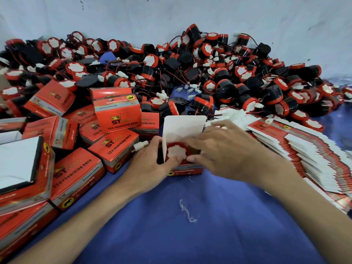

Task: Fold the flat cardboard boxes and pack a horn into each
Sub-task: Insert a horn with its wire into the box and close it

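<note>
The two bare forearms enter from the bottom corners of the frame and cross a blue cloth (190, 235) that covers the lower centre, where a scrap of white thread (187, 211) lies.

Along the whole upper half, against a pale wall (171, 14), spreads the heap of loose horns (219, 73), black bodies with red rims, white faces and thin red wires. At the left of the frame sits the pile of folded red boxes (80, 145), tumbled at many angles, one of them standing tilted on top. At the right edge lies the fanned stack of flat boxes (314, 155), white and red edges overlapping.

In the centre, on the cloth, stands the open box (182, 169), its white lid flap (183, 126) raised upright. Inside it sits a horn (177, 152), white face up, red rim showing. The left hand (150, 164) grasps the left side of the box, thumb resting on the horn's face. The right hand (226, 147) reaches over the right side, its fingertips (190, 159) pressing on the horn's rim; whether it grips the box wall cannot be told. A white connector (141, 146) juts out just above the left hand.
</note>
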Demonstrator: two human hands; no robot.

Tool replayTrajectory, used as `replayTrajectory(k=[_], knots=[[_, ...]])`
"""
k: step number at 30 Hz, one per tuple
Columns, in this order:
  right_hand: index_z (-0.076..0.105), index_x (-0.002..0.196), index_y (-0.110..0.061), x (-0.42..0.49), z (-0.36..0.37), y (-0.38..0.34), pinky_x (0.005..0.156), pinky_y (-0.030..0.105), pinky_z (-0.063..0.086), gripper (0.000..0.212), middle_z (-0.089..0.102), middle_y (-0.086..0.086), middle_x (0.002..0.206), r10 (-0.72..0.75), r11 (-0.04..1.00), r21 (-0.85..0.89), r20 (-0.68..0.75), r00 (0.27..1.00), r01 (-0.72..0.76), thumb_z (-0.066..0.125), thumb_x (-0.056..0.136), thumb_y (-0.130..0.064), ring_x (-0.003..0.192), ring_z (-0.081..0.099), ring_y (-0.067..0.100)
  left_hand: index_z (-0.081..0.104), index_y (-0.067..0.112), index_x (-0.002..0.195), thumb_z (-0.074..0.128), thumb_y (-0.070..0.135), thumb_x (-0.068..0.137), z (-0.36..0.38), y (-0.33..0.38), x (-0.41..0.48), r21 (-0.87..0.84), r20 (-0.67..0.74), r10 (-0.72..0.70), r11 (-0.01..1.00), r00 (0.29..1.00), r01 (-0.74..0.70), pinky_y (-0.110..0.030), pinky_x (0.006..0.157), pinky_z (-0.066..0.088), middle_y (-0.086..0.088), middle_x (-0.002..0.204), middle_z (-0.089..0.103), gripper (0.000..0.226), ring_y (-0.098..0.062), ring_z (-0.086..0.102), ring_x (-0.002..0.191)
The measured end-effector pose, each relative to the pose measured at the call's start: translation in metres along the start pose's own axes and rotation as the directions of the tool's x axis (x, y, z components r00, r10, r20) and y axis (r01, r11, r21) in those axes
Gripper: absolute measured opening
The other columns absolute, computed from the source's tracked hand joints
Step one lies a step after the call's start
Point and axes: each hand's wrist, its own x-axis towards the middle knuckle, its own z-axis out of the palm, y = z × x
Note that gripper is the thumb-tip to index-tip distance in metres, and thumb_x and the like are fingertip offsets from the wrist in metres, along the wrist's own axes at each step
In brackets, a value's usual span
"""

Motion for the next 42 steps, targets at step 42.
replayTrajectory(k=[42], knots=[[0.062,0.099,-0.02,0.018,0.017,-0.034,0.054,0.03,0.031,0.013,0.061,0.0,0.092,0.237,0.952,0.248,-0.226,0.945,-0.179,0.053,0.091,-0.017,0.079,0.06,0.026,0.06,0.036,0.106,0.061,0.043,0.087,0.002,-0.005,0.004,-0.17,0.083,0.033,0.985,0.996,-0.018,-0.021,0.082,0.045,0.018,0.1,0.067,0.02,0.008,0.058,0.095]])
